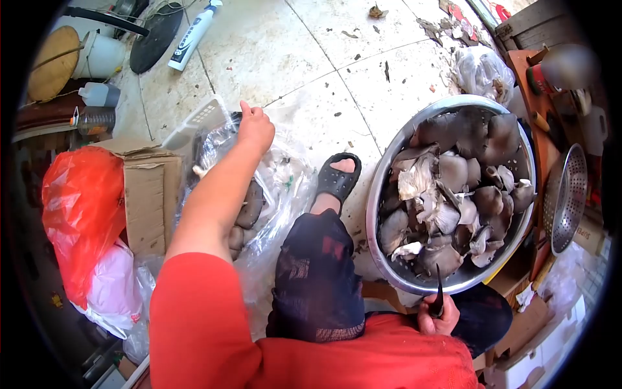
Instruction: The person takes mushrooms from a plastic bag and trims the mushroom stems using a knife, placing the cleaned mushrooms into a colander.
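Note:
My left hand (256, 131) is closed above a clear plastic bag (275, 217); what its fingers hold, if anything, is hidden. Grey-brown oyster mushrooms (251, 206) show inside the bag, partly covered by my forearm. Behind that hand, the rim of a white plastic basket (194, 123) sticks out. My right hand (440, 316), low against my lap, grips a small knife (439, 292) with its pointed blade upward. Just beyond it stands a large metal basin (374, 214) piled with torn oyster mushrooms (447, 211), some showing pale gills.
A cardboard box (146, 207) and a red plastic bag (84, 220) stand on the left. My shoe (337, 178) rests between bag and basin. A white bottle (194, 37) lies on the tiled floor, among scraps. At right are a metal colander (565, 198) and a wooden stool (544, 162).

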Action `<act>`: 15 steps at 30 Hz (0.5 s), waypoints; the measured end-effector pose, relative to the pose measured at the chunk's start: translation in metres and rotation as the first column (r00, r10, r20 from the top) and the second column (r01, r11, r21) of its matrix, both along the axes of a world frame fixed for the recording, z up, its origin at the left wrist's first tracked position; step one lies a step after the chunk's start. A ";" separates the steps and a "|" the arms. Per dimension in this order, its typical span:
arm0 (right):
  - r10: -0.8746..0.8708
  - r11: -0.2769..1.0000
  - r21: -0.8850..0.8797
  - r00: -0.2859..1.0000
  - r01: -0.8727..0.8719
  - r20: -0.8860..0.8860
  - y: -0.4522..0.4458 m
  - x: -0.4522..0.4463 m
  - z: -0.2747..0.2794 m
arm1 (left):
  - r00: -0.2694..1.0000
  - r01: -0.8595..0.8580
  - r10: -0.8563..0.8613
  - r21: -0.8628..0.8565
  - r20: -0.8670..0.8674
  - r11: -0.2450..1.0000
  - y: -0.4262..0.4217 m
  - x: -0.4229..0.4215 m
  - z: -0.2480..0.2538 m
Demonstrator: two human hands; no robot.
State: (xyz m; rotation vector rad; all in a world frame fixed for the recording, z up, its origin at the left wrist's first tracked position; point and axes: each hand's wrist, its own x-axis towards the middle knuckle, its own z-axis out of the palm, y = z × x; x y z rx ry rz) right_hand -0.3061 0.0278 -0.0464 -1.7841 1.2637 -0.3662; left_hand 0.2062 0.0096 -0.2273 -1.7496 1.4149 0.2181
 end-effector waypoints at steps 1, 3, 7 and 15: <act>-0.002 1.000 0.000 1.000 0.002 0.006 0.000 0.000 0.000 | 0.993 -0.069 0.059 -0.104 -0.100 0.992 -0.003 0.000 0.014; 0.018 0.999 0.035 1.000 -0.018 0.005 0.003 -0.004 0.000 | 0.975 -0.145 0.104 -0.202 -0.198 0.969 -0.003 0.001 0.040; 0.083 0.997 -0.001 0.996 -0.084 0.038 0.007 -0.007 0.002 | 0.828 -0.487 0.145 -0.569 -0.541 0.662 0.021 0.003 0.077; 0.103 0.993 0.042 0.983 -0.110 0.152 0.028 -0.015 0.012 | -0.161 -0.987 -0.415 0.143 -0.895 0.074 0.103 -0.047 0.156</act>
